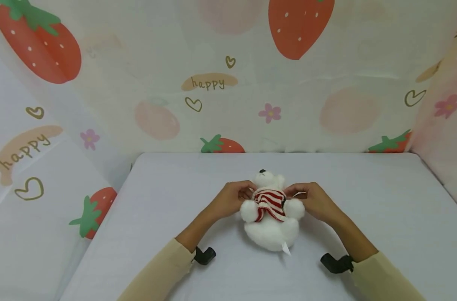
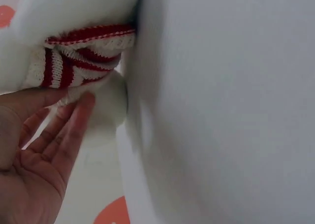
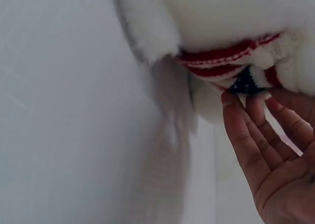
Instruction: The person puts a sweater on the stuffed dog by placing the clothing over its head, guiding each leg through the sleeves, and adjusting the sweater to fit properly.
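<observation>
A white plush bear (image 1: 271, 236) lies on the white table, its head at the far end with the black nose up. It wears a red-and-white striped knitted sweater (image 1: 270, 202). At the sweater's left side near the neck, my left hand (image 1: 234, 198) pinches the knit between thumb and fingers. My right hand (image 1: 315, 200) pinches the opposite side, beside a navy patch (image 3: 244, 82) with pale dots in the right wrist view. Part of the left fingertips is hidden behind the sweater (image 2: 78, 69) in the left wrist view.
The white table (image 1: 157, 188) ends at a back wall cloth (image 1: 228, 113) printed with strawberries, hearts and flowers. Printed cloth also hangs at both sides. Black wrist devices (image 1: 337, 263) sit below each sleeve cuff. A small white tag (image 1: 286, 248) sticks out from the bear's near end.
</observation>
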Demonstrator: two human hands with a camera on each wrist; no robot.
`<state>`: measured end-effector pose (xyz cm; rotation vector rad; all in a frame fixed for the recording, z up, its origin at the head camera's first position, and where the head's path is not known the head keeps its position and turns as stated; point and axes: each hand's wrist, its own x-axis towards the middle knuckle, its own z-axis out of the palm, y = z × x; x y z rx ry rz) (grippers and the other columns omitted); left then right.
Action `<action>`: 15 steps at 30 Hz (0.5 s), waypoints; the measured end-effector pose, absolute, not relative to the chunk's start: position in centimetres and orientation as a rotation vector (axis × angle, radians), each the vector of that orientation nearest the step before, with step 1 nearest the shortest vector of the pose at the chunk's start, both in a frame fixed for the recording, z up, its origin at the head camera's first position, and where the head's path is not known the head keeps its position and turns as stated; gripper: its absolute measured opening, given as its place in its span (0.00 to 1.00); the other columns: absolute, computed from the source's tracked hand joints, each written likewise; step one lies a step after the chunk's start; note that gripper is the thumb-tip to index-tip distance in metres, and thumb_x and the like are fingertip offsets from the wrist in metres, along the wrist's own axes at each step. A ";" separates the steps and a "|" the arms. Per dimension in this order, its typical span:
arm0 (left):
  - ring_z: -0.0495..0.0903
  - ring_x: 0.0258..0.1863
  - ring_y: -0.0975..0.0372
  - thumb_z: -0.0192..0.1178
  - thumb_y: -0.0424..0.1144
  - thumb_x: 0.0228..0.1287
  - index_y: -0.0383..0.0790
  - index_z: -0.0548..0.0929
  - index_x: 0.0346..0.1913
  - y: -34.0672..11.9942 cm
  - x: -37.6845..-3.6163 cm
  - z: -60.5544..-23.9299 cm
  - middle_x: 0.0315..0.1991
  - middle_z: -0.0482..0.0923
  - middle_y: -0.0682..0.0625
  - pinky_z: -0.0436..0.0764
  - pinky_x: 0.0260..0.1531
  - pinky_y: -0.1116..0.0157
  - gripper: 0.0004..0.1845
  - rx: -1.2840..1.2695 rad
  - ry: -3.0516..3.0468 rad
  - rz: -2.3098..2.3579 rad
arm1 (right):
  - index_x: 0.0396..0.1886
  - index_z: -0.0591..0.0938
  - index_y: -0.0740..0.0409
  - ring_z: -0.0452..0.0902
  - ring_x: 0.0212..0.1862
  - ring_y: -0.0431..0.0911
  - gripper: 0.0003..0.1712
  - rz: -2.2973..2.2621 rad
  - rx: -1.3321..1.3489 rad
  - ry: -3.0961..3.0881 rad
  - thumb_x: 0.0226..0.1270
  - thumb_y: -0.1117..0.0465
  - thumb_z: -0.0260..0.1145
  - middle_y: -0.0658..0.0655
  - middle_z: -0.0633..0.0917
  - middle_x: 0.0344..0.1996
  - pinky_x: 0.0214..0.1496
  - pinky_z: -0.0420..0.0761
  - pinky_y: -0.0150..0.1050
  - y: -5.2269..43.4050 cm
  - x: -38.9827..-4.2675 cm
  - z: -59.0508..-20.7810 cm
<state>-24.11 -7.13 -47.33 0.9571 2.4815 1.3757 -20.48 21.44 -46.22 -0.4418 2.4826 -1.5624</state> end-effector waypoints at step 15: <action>0.76 0.22 0.66 0.62 0.27 0.67 0.43 0.79 0.44 -6.8 -21.2 -46.1 0.28 0.80 0.52 0.74 0.21 0.69 0.09 0.713 2.847 1.195 | 0.40 0.86 0.61 0.79 0.37 0.48 0.10 -1.421 -0.362 2.753 0.58 0.74 0.70 0.56 0.89 0.33 0.32 0.77 0.38 21.3 -20.1 -47.4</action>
